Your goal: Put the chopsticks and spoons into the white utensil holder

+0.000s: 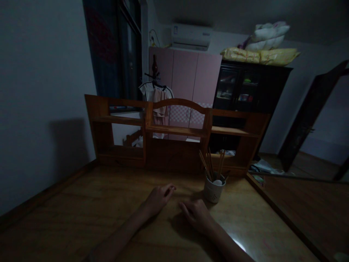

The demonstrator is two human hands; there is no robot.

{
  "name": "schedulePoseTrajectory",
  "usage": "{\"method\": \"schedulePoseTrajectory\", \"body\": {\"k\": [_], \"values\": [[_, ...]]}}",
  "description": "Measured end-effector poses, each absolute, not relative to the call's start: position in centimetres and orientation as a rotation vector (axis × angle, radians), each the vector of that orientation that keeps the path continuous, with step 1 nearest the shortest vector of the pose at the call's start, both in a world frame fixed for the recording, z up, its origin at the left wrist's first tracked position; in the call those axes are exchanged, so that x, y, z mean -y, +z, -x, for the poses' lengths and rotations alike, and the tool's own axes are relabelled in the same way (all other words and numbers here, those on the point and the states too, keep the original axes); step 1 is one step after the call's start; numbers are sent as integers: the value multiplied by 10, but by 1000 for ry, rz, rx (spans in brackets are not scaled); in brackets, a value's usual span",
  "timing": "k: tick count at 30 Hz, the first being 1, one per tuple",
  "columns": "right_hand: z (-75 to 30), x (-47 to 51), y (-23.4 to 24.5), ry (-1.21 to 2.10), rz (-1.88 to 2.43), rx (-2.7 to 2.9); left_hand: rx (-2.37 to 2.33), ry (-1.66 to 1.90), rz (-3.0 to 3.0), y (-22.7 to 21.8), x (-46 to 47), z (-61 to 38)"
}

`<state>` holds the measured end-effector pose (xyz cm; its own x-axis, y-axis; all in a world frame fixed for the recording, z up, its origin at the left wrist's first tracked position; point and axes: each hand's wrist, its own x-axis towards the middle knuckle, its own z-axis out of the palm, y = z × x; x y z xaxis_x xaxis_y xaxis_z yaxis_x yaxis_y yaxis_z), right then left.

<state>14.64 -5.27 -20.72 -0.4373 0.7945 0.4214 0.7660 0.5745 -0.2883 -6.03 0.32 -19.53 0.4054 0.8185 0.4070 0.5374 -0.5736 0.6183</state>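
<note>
Both my hands are over the wooden desk top (114, 203), near its middle. My left hand (159, 198) is loosely bent, with a gap between the thumb and the fingertips and nothing visible in it. To its right and a little closer to me is my right hand (198, 215), its fingers curled under and its thumb side toward the left hand; I see no object in it. The hands do not touch. Just beyond my right hand stands a light-coloured holder (213, 193) with small holes. Several thin wooden sticks (220, 165) and a small white round thing (217, 182) are in it.
A wooden shelf unit (177, 131) rises along the desk's far edge. A white wall (40, 109) borders the left, and a raised rim (280, 214) runs along the right. Farther back are a pink wardrobe (185, 76), hanging clothes (160, 94), a dark cabinet (267, 87) and an open door (305, 116).
</note>
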Motion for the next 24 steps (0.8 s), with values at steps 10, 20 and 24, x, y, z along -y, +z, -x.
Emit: {"method": "schedulePoseTrajectory", "body": {"k": [10,20,24], "values": [[-146,52,-205,57,1257,2291,-1172,975,-2250,-194,-3,60],[-146,51,-208,58,1266,2286,-1195,966,-2269,-194,-2,61],[-147,51,-210,39,1289,2289,-1219,950,-2281,-193,-1,60]]}}
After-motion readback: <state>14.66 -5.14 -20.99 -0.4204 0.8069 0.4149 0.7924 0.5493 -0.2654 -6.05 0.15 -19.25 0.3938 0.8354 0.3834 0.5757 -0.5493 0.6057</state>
